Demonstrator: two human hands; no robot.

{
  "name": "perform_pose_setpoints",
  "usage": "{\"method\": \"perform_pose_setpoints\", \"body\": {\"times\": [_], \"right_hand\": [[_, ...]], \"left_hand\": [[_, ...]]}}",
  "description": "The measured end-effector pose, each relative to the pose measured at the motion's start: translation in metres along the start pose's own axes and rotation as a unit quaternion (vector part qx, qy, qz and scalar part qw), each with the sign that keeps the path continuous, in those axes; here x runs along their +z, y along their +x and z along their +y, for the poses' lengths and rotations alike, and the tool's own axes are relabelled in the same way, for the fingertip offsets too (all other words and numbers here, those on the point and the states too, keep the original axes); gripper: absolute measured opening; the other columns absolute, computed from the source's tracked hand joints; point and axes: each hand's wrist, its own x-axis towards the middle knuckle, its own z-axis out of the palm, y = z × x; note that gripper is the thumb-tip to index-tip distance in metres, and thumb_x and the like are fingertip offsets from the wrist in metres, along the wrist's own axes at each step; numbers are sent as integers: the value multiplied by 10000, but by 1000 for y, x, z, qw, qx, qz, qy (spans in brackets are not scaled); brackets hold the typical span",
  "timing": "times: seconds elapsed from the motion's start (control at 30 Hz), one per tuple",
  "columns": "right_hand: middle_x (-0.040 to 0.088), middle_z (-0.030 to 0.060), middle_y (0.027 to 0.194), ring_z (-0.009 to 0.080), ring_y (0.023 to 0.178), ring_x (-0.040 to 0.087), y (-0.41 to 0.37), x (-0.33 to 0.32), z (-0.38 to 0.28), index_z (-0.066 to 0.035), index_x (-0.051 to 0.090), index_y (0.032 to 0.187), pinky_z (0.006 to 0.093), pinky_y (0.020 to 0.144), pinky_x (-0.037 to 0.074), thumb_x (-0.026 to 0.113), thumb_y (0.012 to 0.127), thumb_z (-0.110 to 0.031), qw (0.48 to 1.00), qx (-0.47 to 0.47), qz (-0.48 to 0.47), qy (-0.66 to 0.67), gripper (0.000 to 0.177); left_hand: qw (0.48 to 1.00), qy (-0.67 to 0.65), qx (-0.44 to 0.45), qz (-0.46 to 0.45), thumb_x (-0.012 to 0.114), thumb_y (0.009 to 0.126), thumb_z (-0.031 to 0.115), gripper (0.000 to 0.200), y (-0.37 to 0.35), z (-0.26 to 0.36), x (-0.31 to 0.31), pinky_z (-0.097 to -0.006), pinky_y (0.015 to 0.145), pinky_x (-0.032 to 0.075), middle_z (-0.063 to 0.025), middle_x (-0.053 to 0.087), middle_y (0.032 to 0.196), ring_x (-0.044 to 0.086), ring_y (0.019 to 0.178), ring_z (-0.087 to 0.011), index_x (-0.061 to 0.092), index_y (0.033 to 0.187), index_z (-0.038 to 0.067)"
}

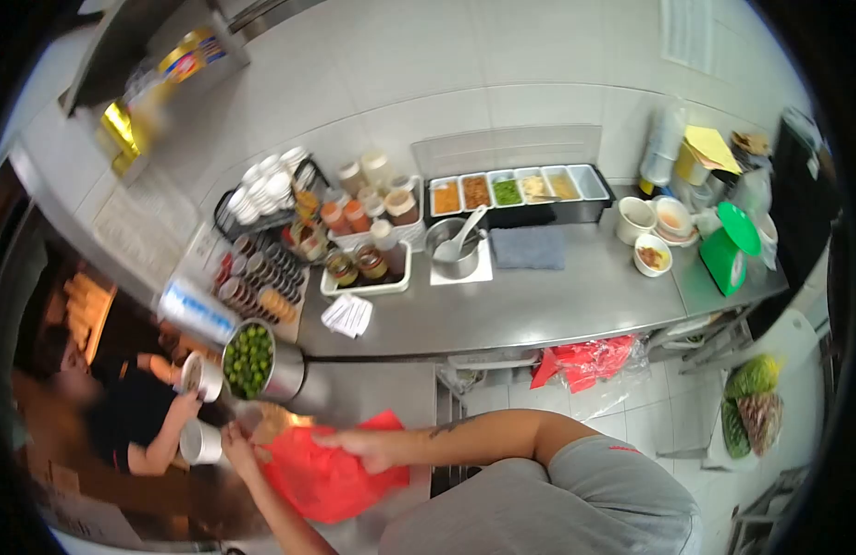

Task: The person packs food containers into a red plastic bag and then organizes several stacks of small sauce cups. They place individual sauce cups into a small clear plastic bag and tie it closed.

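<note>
A red plastic bag (317, 486) lies spread on the steel counter. My right hand (359, 449) is over its upper part, fingers stretched out and thumb apart. At the bag's left side, my left hand (237, 446) has its fingers closed, but what they hold is blurred. A see-through item (259, 421) is close above that hand. Just left of it stands a white tub (200, 442). The metal pot of green limes (249, 359) is above the bag.
A co-worker in a black shirt (132, 412) is at the left, one hand at a white bowl (201, 377). Along the back counter (576, 310) are sauce bottles (356, 217), a topping tray (507, 192), a ladle pot (458, 254) and a green scale (729, 248).
</note>
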Motion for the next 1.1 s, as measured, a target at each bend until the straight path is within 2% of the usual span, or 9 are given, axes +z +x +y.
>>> {"method": "perform_pose_setpoints", "body": {"times": [0.1, 0.2, 0.43, 0.63, 0.77, 0.83, 0.87, 1.0, 1.1], "right_hand": [[543, 53, 1286, 219, 1157, 527, 9, -8, 0, -55, 482, 1283, 411, 1009, 407, 515, 925, -417, 998, -6, 45, -38, 510], [508, 63, 1320, 208, 1176, 505, 12, -14, -14, -54, 439, 1319, 376, 1003, 402, 506, 921, -453, 968, -8, 192, -164, 568], [571, 197, 1195, 238, 1123, 539, -8, -16, -36, -9, 545, 1197, 357, 940, 422, 438, 914, -555, 776, -114, 338, -520, 624], [633, 265, 919, 394, 907, 604, -38, -17, -50, 32, 597, 1030, 451, 818, 451, 422, 933, -497, 628, -154, 300, -702, 565], [610, 295, 849, 448, 852, 584, -71, -4, -58, 2, 600, 1021, 490, 765, 466, 425, 938, -441, 523, -18, 325, -788, 483], [609, 286, 801, 452, 803, 588, -85, 0, -57, 11, 593, 998, 492, 743, 474, 412, 944, -443, 473, -61, 365, -799, 491], [608, 283, 795, 453, 801, 586, -91, 3, -57, 25, 603, 980, 499, 738, 466, 434, 938, -427, 471, -71, 377, -795, 484], [611, 271, 784, 460, 788, 580, -99, 32, -58, 35, 615, 962, 502, 725, 456, 460, 934, -413, 520, -82, 419, -740, 475], [604, 284, 797, 449, 793, 583, -93, 19, -53, 30, 617, 973, 472, 722, 463, 457, 939, -423, 567, -164, 402, -700, 481]], "left_hand": [[975, -87, -204, -27, 458, 947, 419, 433, 80, -90, -10, -262, 586, 420, -31, 530, 735, 505, 649, -150, 583, 997, 8], [877, -195, -414, 147, 526, 892, 492, 490, 106, -88, 2, -281, 515, 431, -35, 595, 829, 545, 643, -172, 564, 1130, 66], [921, -265, -264, 105, 542, 882, 490, 478, 134, -92, 22, -300, 534, 452, -48, 608, 869, 562, 667, -192, 563, 1112, 72], [929, -327, -158, 72, 557, 874, 489, 468, 142, -86, 27, -316, 550, 470, -59, 619, 903, 577, 687, -210, 562, 1097, 78], [913, -391, -112, 32, 566, 868, 488, 461, 154, -102, 26, -327, 560, 481, -67, 626, 926, 587, 700, -221, 561, 1087, 82], [899, -403, -169, 1, 598, 848, 468, 427, 177, -128, 20, -346, 586, 498, -49, 655, 965, 617, 752, -227, 585, 1096, 121], [900, -355, -232, 98, 600, 843, 485, 404, 196, -143, 23, -345, 597, 498, -31, 663, 921, 615, 736, -214, 604, 1070, 152], [885, -292, -349, 97, 547, 742, 726, 701, 196, -116, 23, -340, 562, 508, -112, 591, 858, 578, 653, -265, 561, 1124, 138], [883, -299, -348, 97, 540, 779, 687, 669, 207, -116, 24, -363, 601, 531, -121, 608, 941, 603, 751, -268, 552, 1148, 129]]}}
